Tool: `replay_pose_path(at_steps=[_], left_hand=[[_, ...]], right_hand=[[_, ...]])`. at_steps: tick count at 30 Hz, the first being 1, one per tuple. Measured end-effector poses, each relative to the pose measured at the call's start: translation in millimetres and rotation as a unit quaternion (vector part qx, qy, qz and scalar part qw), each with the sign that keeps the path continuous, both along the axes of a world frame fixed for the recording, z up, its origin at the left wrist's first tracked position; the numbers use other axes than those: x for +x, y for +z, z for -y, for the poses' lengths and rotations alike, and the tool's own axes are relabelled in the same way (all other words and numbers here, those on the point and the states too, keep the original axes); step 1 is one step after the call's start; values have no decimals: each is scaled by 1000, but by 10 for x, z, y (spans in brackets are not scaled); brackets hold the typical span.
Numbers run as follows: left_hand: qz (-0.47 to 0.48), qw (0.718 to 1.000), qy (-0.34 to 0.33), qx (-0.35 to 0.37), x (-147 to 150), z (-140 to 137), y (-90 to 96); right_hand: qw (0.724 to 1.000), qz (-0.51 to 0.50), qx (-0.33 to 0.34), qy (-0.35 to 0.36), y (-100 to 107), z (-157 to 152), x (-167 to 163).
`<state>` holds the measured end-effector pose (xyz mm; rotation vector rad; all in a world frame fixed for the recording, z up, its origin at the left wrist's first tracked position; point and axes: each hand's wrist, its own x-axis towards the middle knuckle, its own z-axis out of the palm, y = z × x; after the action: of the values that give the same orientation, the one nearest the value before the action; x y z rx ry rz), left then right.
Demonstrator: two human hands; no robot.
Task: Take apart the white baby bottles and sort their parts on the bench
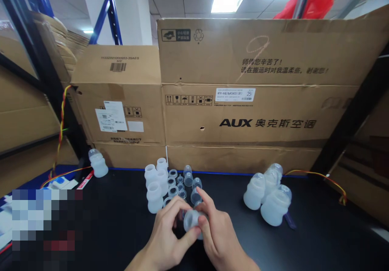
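Near the front of the black tabletop, a frosted white baby bottle (190, 221) is tilted with its open mouth toward me. My left hand (165, 232) closes on it from the left, thumb at its lower side and fingers behind. From the right, my right hand (220, 230) grips it too, thumb by the mouth and index finger raised. My hands partly hide the bottle's body. Just beyond stand several open bottles (154, 198), screw rings (173, 190), teats (182, 194) and clear domed caps (188, 177).
Several capped bottles (275, 208) stand at the right beside a dark blue strip-like object (289, 220). Another capped bottle (98, 164) stands back left. Cardboard boxes (194, 117) wall off the far edge. Red-and-yellow wires (62, 117) hang along the dark left post.
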<state>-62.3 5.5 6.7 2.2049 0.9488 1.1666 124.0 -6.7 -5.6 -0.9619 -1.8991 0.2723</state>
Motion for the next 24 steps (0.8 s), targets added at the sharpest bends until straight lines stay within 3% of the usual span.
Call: replay_pose_path(at_steps=[4,6,8,11,15,18,21,24], left_hand=[[2,991,56,-118,54,73,-26],[37,983,54,-173,74,137,-81],[76,980,56,-173,79,196,-149],[82,992,59,-72,51,242,-203],[-41,994,5,105,-37,239,-145],[-74,985,13,155,-80,229,-104],[-32,996,57,64,-41,191,-122],[85,980,76,-162,54,95,-214]], right_hand=[[978,99,152,-100,15,-72,51],[968,119,185,-122,37,-108,158],[968,110,189,-121,57,-129,272],[980,86,160,-85,67,-113,332],[986,98,136,-18,42,-35,162],[985,103,139,-10,15,-3,23],[975,128,174,-44,20,7,-50],[959,166,214,-83,70,22,-115]])
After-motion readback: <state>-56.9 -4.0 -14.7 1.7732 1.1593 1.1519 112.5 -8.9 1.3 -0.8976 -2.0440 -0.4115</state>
